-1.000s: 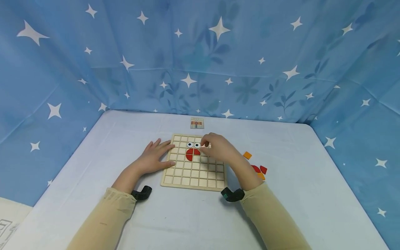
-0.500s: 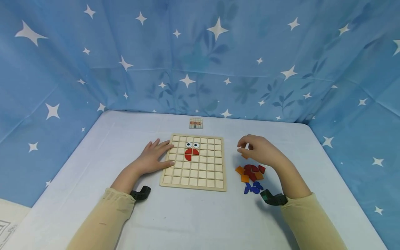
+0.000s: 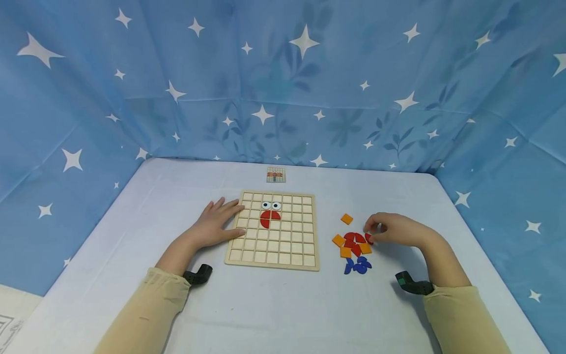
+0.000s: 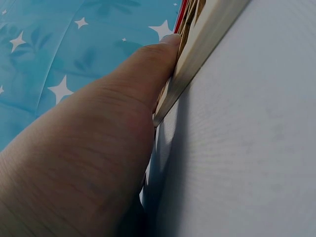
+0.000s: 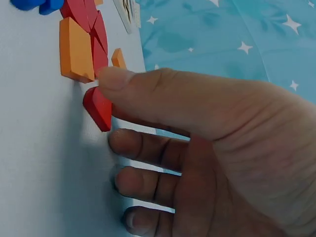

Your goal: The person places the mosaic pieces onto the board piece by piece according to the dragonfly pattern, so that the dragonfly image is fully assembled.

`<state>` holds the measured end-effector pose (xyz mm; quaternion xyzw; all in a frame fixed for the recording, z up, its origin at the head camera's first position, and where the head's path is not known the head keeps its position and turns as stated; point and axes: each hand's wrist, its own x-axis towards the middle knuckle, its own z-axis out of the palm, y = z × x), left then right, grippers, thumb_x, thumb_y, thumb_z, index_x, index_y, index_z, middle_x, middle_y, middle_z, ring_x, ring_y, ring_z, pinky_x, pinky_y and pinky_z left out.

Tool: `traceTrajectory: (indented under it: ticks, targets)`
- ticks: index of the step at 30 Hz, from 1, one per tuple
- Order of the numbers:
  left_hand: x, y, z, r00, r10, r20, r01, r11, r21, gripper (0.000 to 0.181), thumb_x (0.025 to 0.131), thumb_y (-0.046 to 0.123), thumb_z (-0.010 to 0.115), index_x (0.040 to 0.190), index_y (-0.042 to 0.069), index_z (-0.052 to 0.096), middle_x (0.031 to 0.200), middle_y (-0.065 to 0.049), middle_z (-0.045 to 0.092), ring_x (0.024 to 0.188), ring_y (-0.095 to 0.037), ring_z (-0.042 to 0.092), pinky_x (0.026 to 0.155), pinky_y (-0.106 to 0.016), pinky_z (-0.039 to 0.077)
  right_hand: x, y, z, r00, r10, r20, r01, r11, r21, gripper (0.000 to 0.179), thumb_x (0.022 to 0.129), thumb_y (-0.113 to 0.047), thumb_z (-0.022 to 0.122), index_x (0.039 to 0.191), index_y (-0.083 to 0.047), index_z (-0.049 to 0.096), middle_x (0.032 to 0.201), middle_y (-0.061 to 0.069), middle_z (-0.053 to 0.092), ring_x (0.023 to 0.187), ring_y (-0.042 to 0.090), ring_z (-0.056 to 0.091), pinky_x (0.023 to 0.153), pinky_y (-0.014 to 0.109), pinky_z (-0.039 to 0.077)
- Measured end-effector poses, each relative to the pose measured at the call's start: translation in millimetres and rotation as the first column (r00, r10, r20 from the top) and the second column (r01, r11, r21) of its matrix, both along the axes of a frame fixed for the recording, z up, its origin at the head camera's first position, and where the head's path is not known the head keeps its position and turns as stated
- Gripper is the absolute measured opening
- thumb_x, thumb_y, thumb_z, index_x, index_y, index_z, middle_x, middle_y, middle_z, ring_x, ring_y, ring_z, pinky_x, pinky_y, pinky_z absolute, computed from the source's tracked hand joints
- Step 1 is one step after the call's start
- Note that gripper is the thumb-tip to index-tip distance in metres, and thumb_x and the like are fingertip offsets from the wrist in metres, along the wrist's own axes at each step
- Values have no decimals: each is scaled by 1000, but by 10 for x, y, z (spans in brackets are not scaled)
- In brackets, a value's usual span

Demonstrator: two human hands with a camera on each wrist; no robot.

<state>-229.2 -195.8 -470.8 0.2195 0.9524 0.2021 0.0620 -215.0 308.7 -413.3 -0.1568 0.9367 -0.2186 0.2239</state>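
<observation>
My left hand (image 3: pixel 212 225) lies spread at the left edge of a square wooden grid board (image 3: pixel 289 248), fingertips and thumb on its rim. In the left wrist view its thumb (image 4: pixel 143 69) touches the board's side. Two eye tiles (image 3: pixel 271 205) and three red quarter-circle tiles (image 3: pixel 265 222) sit in the board. To the right, my right hand (image 3: pixel 398 229) pinches a red quarter-circle tile (image 5: pixel 98 109) at the edge of a loose heap, thumb and index finger against it. The other fingers curl loosely beneath the thumb in the right wrist view.
Beside the board lie orange square tiles (image 3: pixel 346 252), more red tiles (image 3: pixel 349 237) and several blue tiles (image 3: pixel 361 269). One orange tile (image 3: pixel 347 219) is apart from the heap. A small picture card (image 3: pixel 276 175) lies behind the board. A blue starry curtain (image 3: pixel 283 73) surrounds the table.
My right hand has left the board, moved right past the lone orange tile and come down at the red tile on the heap's right side. The left hand has stayed put.
</observation>
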Motion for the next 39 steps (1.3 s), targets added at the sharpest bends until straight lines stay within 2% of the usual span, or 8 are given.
traceTrajectory:
  ticks: [6, 13, 16, 20, 27, 34, 39]
  targets:
    - [-7, -12, -23, 1000, 1, -1, -1, 1000, 0, 80, 88, 65, 60, 153, 24, 39, 163, -6, 28, 153, -40, 9, 123, -60, 1, -16, 38, -62, 998, 24, 55, -23, 1000, -18, 35, 81, -27, 81, 108, -16, 61, 98, 3, 57, 95, 22, 50, 78, 32, 50]
    - [-17, -17, -34, 1000, -3, -2, 3, 1000, -3, 81, 88, 68, 58, 154, 24, 38, 164, -7, 27, 153, -41, 8, 122, -61, 1, -35, 47, -95, 998, 68, -10, -68, 998, -16, 23, 88, -18, 74, 109, -19, 63, 96, 1, 57, 93, 20, 51, 77, 30, 50]
    - [-17, -14, -25, 1000, -3, -2, 3, 1000, -8, 81, 88, 68, 58, 154, 24, 37, 164, -6, 27, 153, -41, 8, 122, -61, 1, -48, 53, -110, 999, 48, -24, -48, 999, -25, 28, 88, -19, 74, 113, -17, 61, 98, 1, 57, 94, 20, 51, 78, 30, 51]
    - [-13, -7, -7, 1000, -2, 0, 2, 1000, -7, 81, 88, 66, 59, 154, 24, 37, 164, -6, 27, 153, -40, 9, 123, -60, 1, -73, 50, -127, 999, 10, -40, -11, 1000, -24, 33, 85, -25, 78, 110, -14, 60, 96, 2, 56, 93, 20, 51, 77, 30, 51]
    - [-12, -7, -7, 1000, -3, 1, 3, 1000, -10, 80, 88, 66, 60, 154, 25, 37, 164, -5, 27, 153, -40, 8, 123, -60, 1, -83, 55, -149, 998, 15, -68, -17, 999, -28, 24, 90, -16, 72, 112, -14, 62, 100, 2, 59, 95, 20, 52, 81, 31, 51]
    - [-18, -7, -10, 1000, -2, 0, 2, 1000, -7, 80, 88, 65, 60, 154, 24, 38, 164, -5, 27, 153, -40, 9, 123, -60, 1, -110, 72, -198, 994, -9, -107, 7, 1000, -25, 28, 86, -26, 78, 107, -15, 63, 97, 1, 59, 92, 19, 52, 78, 30, 51]
    - [-9, -1, -7, 1000, 2, 6, -2, 1000, -5, 80, 88, 65, 60, 154, 25, 38, 164, -5, 27, 153, -40, 8, 123, -60, 1, -116, 74, -222, 991, 3, -135, -6, 1000, -23, 25, 87, -25, 77, 105, -14, 64, 96, 0, 59, 90, 18, 52, 77, 29, 51]
